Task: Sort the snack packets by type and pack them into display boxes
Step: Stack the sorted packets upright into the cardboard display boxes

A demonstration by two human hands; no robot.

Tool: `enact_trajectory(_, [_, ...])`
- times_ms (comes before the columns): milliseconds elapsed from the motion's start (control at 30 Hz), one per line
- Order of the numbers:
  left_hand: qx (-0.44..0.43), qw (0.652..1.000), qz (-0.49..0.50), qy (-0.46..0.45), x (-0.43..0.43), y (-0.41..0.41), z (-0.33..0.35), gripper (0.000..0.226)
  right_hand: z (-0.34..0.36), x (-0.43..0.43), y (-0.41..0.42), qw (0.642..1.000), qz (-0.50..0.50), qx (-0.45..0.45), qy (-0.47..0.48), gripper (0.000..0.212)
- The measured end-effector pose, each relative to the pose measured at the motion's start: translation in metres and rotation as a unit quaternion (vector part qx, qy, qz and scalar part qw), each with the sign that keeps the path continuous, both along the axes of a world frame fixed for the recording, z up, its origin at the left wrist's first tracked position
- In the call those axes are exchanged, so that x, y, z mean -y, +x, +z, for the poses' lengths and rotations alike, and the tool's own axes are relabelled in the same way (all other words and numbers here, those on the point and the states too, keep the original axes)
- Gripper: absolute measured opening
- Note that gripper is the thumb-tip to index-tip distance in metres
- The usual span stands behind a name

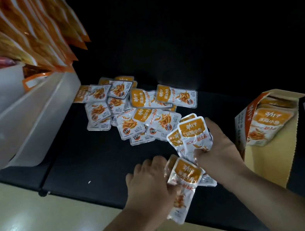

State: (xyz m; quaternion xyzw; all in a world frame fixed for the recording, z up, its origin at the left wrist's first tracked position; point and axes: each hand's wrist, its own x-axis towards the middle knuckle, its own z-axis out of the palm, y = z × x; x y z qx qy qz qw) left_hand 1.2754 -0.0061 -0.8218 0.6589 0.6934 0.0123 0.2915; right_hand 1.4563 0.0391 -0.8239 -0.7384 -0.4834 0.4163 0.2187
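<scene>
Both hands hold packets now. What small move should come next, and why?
Probably lay the packet in the left hand onto the stack in the right hand: both carry the same orange label, and the open display box to the right already holds that type.

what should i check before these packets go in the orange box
1. Right hand grips its packet stack: ok
2. Left hand grips the second bunch: ok
3. Held packets match those in the orange display box: ok
4. Box flap folded open: ok
5. Room left in the box: cannot tell
6. Loose pile all gathered: not ok
</scene>
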Motion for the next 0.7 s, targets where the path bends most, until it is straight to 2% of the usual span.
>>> enact_trajectory(67, [-0.004,0.999,0.013,-0.029,-0.001,-0.011,0.003,0.029,0.000,-0.001,0.001,1.000,0.002,-0.002,0.003,0.088])
enact_trajectory(133, [0.076,0.993,0.070,-0.050,0.000,-0.027,0.008,0.022,0.000,-0.001,0.003,1.000,0.003,-0.010,-0.002,0.089])
enact_trajectory(200, [0.208,0.963,0.159,-0.061,-0.001,-0.037,0.019,0.014,-0.001,0.001,0.003,1.000,0.006,-0.012,-0.005,0.089])
enact_trajectory(267, [0.325,0.917,0.227,-0.049,-0.004,-0.038,0.026,0.009,-0.001,0.004,0.003,1.000,0.012,-0.020,-0.009,0.089])
enact_trajectory(367, [0.396,0.884,0.244,-0.047,-0.013,-0.013,0.025,0.015,0.005,0.009,0.000,0.998,-0.005,-0.057,-0.032,0.086])
enact_trajectory(433, [0.397,0.884,0.242,-0.056,-0.017,0.008,0.014,0.012,0.011,0.013,-0.003,0.994,-0.031,-0.098,-0.038,0.072])
enact_trajectory(500, [0.337,0.918,0.209,-0.028,-0.022,0.023,0.000,0.009,0.012,0.014,-0.004,0.989,-0.064,-0.131,-0.039,0.055])
enact_trajectory(533, [0.290,0.939,0.184,-0.002,-0.024,0.027,-0.007,0.010,0.012,0.015,-0.004,0.986,-0.083,-0.142,-0.040,0.051])
enact_trajectory(600, [0.238,0.960,0.143,0.042,-0.025,0.032,-0.011,0.014,0.013,0.013,-0.005,0.983,-0.093,-0.152,-0.047,0.048])
enact_trajectory(700, [0.216,0.972,0.064,0.070,-0.022,0.041,-0.009,0.034,0.016,0.008,-0.006,0.983,-0.092,-0.150,-0.055,0.042])
